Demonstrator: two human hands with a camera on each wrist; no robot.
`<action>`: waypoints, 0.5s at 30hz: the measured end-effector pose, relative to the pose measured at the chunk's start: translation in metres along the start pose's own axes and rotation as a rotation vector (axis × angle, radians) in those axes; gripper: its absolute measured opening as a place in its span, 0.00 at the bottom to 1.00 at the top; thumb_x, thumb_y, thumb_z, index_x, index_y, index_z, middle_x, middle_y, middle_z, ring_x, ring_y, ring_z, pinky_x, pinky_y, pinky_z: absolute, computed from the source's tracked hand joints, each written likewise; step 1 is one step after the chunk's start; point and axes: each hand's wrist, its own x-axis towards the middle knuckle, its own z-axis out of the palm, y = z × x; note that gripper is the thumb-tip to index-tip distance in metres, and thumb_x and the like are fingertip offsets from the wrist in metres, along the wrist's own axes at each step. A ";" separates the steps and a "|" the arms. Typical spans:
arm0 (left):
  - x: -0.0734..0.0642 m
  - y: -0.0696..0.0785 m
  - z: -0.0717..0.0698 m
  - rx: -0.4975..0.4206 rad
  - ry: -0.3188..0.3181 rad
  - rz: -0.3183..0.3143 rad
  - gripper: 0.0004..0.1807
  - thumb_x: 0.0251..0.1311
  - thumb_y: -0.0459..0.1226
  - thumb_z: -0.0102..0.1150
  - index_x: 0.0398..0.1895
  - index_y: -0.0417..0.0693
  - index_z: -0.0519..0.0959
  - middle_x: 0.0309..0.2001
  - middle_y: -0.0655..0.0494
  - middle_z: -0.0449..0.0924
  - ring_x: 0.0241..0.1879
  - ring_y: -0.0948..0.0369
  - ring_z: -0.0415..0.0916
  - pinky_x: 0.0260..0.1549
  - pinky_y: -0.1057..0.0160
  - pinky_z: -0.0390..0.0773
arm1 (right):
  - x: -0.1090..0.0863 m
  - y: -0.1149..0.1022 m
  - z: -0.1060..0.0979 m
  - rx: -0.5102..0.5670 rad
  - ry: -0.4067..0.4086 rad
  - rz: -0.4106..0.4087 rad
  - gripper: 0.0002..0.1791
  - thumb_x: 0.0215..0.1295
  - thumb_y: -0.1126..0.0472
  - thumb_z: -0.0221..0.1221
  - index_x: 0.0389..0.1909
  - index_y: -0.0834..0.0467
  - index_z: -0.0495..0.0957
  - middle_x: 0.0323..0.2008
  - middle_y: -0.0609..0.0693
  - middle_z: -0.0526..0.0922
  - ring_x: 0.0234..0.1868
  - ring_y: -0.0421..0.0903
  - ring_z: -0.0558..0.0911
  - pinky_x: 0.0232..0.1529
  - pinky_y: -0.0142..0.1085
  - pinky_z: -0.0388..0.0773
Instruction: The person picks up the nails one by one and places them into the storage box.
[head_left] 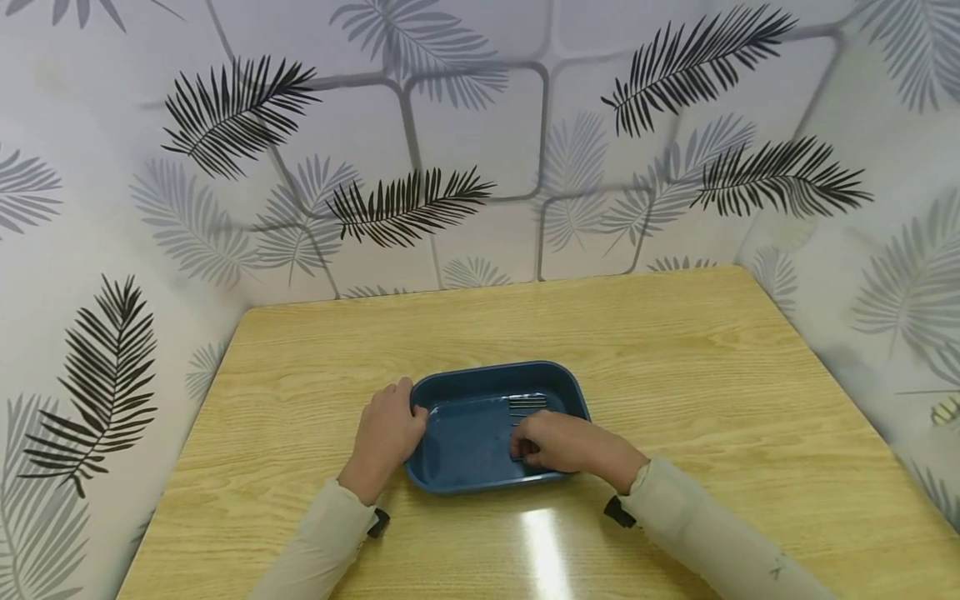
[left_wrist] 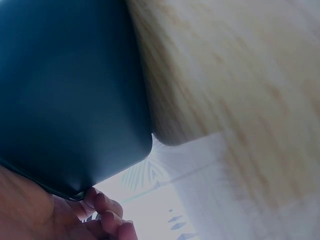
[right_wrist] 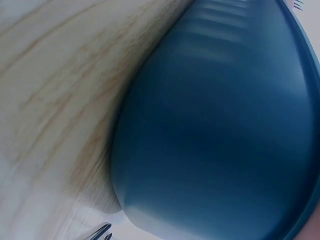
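A dark blue rectangular tub (head_left: 465, 442) with rounded corners sits on the wooden table. At its left end, my left hand (head_left: 384, 433) grips the rim, thumb inside and fingers outside. In the left wrist view its fingers (left_wrist: 107, 210) curl beneath the tub's lip. My right hand (head_left: 558, 442) reaches over the near right rim into the tub, fingers bent down at its floor. Just beyond them lie several thin, parallel dark and light strips (head_left: 528, 402). I cannot tell whether the right fingers pinch one. The right wrist view mostly shows the tub's outer wall (right_wrist: 210, 125).
The light wooden table (head_left: 300, 358) reaches back to a wall covering (head_left: 480, 142) printed with feathery leaves, which also stands at both sides. A bright light reflection (head_left: 543, 550) lies on the tabletop in front of the tub.
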 end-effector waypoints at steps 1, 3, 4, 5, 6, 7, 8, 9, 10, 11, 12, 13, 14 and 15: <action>0.000 0.000 0.000 0.000 0.000 0.001 0.16 0.58 0.39 0.50 0.47 0.39 0.72 0.33 0.48 0.73 0.33 0.52 0.71 0.33 0.51 0.71 | 0.000 0.000 0.000 -0.001 0.000 0.000 0.06 0.57 0.68 0.61 0.32 0.54 0.80 0.27 0.40 0.76 0.27 0.33 0.73 0.31 0.30 0.72; 0.001 0.000 0.000 0.000 -0.001 0.001 0.17 0.58 0.39 0.50 0.47 0.39 0.72 0.33 0.48 0.73 0.33 0.52 0.71 0.33 0.51 0.71 | -0.001 0.000 0.000 0.002 0.001 0.001 0.05 0.58 0.68 0.60 0.32 0.54 0.80 0.27 0.40 0.76 0.27 0.33 0.73 0.31 0.29 0.72; 0.001 0.000 0.001 -0.001 -0.004 -0.001 0.17 0.58 0.39 0.50 0.48 0.39 0.72 0.34 0.48 0.73 0.34 0.51 0.71 0.34 0.51 0.71 | -0.001 -0.001 0.000 0.003 0.002 0.001 0.05 0.58 0.68 0.60 0.32 0.54 0.80 0.27 0.40 0.77 0.27 0.33 0.73 0.31 0.29 0.72; 0.000 0.000 0.001 -0.001 -0.006 -0.002 0.17 0.58 0.39 0.50 0.48 0.39 0.72 0.34 0.48 0.74 0.34 0.51 0.71 0.34 0.51 0.70 | -0.001 -0.001 0.000 0.004 0.007 -0.001 0.05 0.59 0.67 0.59 0.33 0.54 0.80 0.27 0.40 0.77 0.28 0.33 0.73 0.31 0.29 0.72; 0.000 0.000 0.000 -0.002 -0.009 -0.004 0.17 0.58 0.39 0.50 0.48 0.39 0.72 0.34 0.47 0.74 0.35 0.51 0.71 0.35 0.51 0.70 | -0.002 -0.001 0.000 0.002 0.015 -0.004 0.05 0.59 0.67 0.59 0.33 0.54 0.80 0.28 0.40 0.77 0.28 0.34 0.73 0.31 0.29 0.72; 0.000 0.000 0.000 -0.002 -0.011 -0.005 0.17 0.58 0.39 0.50 0.48 0.39 0.72 0.35 0.47 0.73 0.35 0.51 0.71 0.35 0.51 0.70 | -0.002 -0.001 -0.001 0.001 0.025 -0.006 0.05 0.60 0.67 0.58 0.33 0.55 0.80 0.29 0.41 0.77 0.29 0.34 0.73 0.32 0.30 0.72; 0.000 0.000 0.000 -0.003 -0.013 -0.006 0.18 0.58 0.40 0.50 0.49 0.39 0.72 0.35 0.47 0.73 0.35 0.51 0.71 0.35 0.50 0.70 | -0.003 -0.001 -0.001 0.003 0.036 -0.008 0.05 0.61 0.67 0.57 0.34 0.55 0.80 0.30 0.42 0.78 0.30 0.34 0.74 0.33 0.30 0.72; 0.000 0.000 0.001 -0.003 -0.014 -0.007 0.18 0.58 0.40 0.50 0.49 0.39 0.72 0.35 0.47 0.73 0.35 0.51 0.71 0.35 0.50 0.70 | -0.003 -0.001 -0.001 -0.002 0.048 -0.011 0.05 0.61 0.66 0.57 0.35 0.55 0.80 0.31 0.42 0.78 0.31 0.34 0.74 0.34 0.30 0.73; 0.000 0.000 0.000 -0.003 -0.014 -0.007 0.18 0.58 0.40 0.50 0.49 0.39 0.72 0.35 0.47 0.73 0.35 0.51 0.71 0.35 0.51 0.70 | -0.004 -0.001 -0.001 -0.005 0.062 -0.015 0.05 0.62 0.65 0.57 0.36 0.55 0.80 0.33 0.42 0.79 0.32 0.35 0.75 0.34 0.30 0.73; 0.000 0.000 0.001 -0.002 -0.013 -0.006 0.17 0.58 0.40 0.49 0.48 0.39 0.72 0.35 0.47 0.73 0.35 0.51 0.71 0.35 0.51 0.70 | -0.005 -0.001 -0.001 -0.007 0.077 -0.020 0.05 0.63 0.64 0.56 0.36 0.55 0.80 0.34 0.43 0.79 0.34 0.35 0.75 0.35 0.31 0.73; 0.000 0.000 0.001 0.000 -0.012 -0.006 0.17 0.58 0.40 0.49 0.48 0.39 0.72 0.35 0.47 0.73 0.35 0.51 0.71 0.35 0.51 0.70 | -0.005 -0.001 -0.001 -0.011 0.090 -0.023 0.06 0.63 0.64 0.56 0.37 0.54 0.80 0.35 0.43 0.79 0.35 0.35 0.76 0.36 0.31 0.74; 0.000 0.000 0.001 0.001 -0.010 -0.006 0.17 0.58 0.40 0.49 0.48 0.39 0.72 0.34 0.47 0.73 0.35 0.51 0.71 0.35 0.51 0.70 | -0.007 -0.001 -0.002 -0.012 0.102 -0.022 0.06 0.63 0.63 0.56 0.38 0.54 0.80 0.37 0.43 0.79 0.37 0.36 0.76 0.37 0.31 0.74; 0.000 0.000 0.000 0.003 -0.009 -0.006 0.17 0.58 0.40 0.49 0.48 0.40 0.72 0.34 0.47 0.73 0.34 0.51 0.71 0.35 0.51 0.70 | -0.008 0.000 -0.003 -0.019 0.116 -0.023 0.06 0.63 0.62 0.56 0.39 0.54 0.80 0.38 0.43 0.79 0.38 0.36 0.77 0.38 0.32 0.74; 0.000 0.000 0.000 0.004 -0.008 -0.006 0.17 0.58 0.40 0.49 0.47 0.40 0.72 0.34 0.48 0.73 0.34 0.51 0.71 0.34 0.51 0.70 | -0.010 0.000 -0.004 -0.024 0.133 -0.025 0.07 0.64 0.62 0.56 0.40 0.54 0.80 0.38 0.43 0.79 0.39 0.36 0.77 0.39 0.32 0.74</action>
